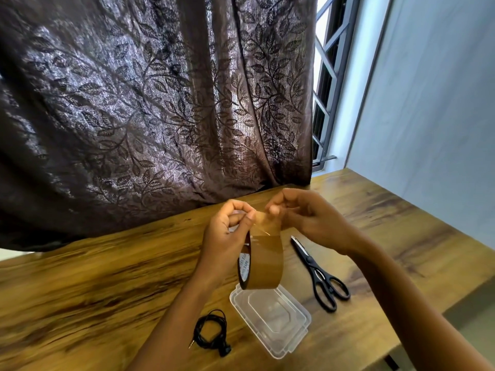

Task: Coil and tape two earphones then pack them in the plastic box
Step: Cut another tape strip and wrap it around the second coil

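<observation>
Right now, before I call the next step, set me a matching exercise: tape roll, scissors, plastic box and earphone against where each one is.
Things:
1. tape roll
2. scissors
3. plastic box
4. black earphone

Places:
A. coiled on the table, left of the box
B. held off the table by the left hand, the right hand pinching its free end
C. flat on the table, furthest right
D. on the table between earphone and scissors

Pairs: 1-B, 2-C, 3-D, 4-A
</observation>
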The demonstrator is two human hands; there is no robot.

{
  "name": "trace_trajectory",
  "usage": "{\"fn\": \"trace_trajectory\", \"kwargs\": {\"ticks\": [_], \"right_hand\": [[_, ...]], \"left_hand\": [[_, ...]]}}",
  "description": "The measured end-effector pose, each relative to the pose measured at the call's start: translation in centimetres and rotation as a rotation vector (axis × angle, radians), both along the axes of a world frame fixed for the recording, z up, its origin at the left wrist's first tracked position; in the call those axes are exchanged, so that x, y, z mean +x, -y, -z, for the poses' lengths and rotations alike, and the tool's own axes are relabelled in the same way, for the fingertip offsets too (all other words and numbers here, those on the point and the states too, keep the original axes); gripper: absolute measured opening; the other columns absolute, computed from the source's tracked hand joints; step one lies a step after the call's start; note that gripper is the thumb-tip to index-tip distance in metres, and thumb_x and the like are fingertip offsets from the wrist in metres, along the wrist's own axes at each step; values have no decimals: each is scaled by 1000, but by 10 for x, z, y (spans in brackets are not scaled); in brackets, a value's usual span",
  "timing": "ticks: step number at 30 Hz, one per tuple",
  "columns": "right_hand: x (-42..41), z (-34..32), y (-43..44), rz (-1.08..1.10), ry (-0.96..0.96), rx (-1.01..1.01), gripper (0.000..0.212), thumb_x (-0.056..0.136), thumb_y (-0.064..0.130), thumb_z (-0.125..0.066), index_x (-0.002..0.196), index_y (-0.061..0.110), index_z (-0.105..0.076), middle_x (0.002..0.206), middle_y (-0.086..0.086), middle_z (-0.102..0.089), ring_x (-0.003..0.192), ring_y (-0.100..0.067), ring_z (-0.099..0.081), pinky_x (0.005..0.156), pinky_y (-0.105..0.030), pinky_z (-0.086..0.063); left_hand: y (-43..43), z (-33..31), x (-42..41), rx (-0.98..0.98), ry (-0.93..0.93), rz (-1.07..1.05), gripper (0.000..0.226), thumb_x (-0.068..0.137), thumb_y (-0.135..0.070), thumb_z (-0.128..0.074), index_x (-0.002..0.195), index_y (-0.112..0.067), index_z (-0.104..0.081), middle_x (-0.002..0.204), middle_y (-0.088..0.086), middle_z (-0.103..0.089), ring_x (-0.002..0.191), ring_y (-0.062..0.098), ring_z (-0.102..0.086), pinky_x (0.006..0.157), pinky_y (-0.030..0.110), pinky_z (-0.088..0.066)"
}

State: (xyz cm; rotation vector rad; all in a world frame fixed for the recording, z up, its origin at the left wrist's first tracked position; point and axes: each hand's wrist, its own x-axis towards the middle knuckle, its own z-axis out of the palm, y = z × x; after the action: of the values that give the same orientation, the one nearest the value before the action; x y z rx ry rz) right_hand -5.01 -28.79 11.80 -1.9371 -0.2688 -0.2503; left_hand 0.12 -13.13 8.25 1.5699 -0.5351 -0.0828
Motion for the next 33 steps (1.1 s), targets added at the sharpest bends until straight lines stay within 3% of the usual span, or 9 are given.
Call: {"fn": "trace_trajectory", "kwargs": {"ticks": [3,10,13,15,17,19,22,26,33], "right_hand": [[1,1,4,38,6,39,17,75,26,-58,84,13,-61,76,-2,-64,72,-21,-62,67,-32,-55],[0,23,15,266,-53,218,29,94,21,-46,96,-6,-57,75,-7,-64,66,-13,-63,63,-25,-54],[-4,58,31,445,-189,207,30,94,25,-49,95,-3,-59,80,-12,-66,74,-24,-64,70,-38,-53],[-8,90,45,577,-268,83,21,92,25,-54,87,6,-62,82,-11,-68,79,-27,-65,73,-41,-52],[-14,120,58,686,-352,-158,13,89,23,-59,82,13,-62,83,-5,-68,81,-23,-64,65,-29,-49],[-22,146,65,745,-462,-385,14,88,23,-60,90,10,-63,90,-7,-66,86,-23,-61,63,-25,-42],[-35,177,69,749,-548,-598,20,85,24,-61,95,7,-58,102,-13,-63,95,-27,-58,68,-30,-40],[-40,197,69,758,-579,-729,26,84,26,-60,102,8,-53,109,-11,-57,104,-26,-53,76,-32,-44],[-35,195,69,737,-585,-785,20,86,23,-53,99,8,-53,105,-12,-58,98,-29,-57,72,-34,-45]], "left_hand": [[0,1,1,7,17,-3,6,90,-21,-55,87,-17,-57,91,19,-69,83,32,-65,71,47,-53],[3,2,1,30,25,45,7,93,-21,-49,90,-15,-52,84,11,-67,67,8,-60,57,17,-48],[2,6,3,37,11,59,6,93,-22,-49,90,-18,-53,89,12,-66,75,9,-59,61,13,-47],[1,8,3,31,2,63,6,93,-23,-49,90,-19,-53,91,11,-65,79,9,-60,64,11,-47],[1,9,1,7,-20,78,6,93,-20,-48,91,-17,-53,88,6,-65,74,2,-60,62,10,-47],[2,9,-1,-20,-45,101,7,94,-15,-47,94,-10,-51,83,1,-64,66,-5,-60,57,8,-45],[3,10,-2,-27,-59,104,7,94,-14,-46,95,-7,-50,79,-2,-64,61,-6,-60,54,9,-45],[5,11,-2,-11,-62,91,7,94,-15,-47,93,-9,-50,81,0,-63,63,-6,-59,57,9,-46],[6,10,-2,-25,-59,76,7,95,-16,-45,94,-9,-47,78,-1,-63,60,-6,-58,53,8,-44]]}}
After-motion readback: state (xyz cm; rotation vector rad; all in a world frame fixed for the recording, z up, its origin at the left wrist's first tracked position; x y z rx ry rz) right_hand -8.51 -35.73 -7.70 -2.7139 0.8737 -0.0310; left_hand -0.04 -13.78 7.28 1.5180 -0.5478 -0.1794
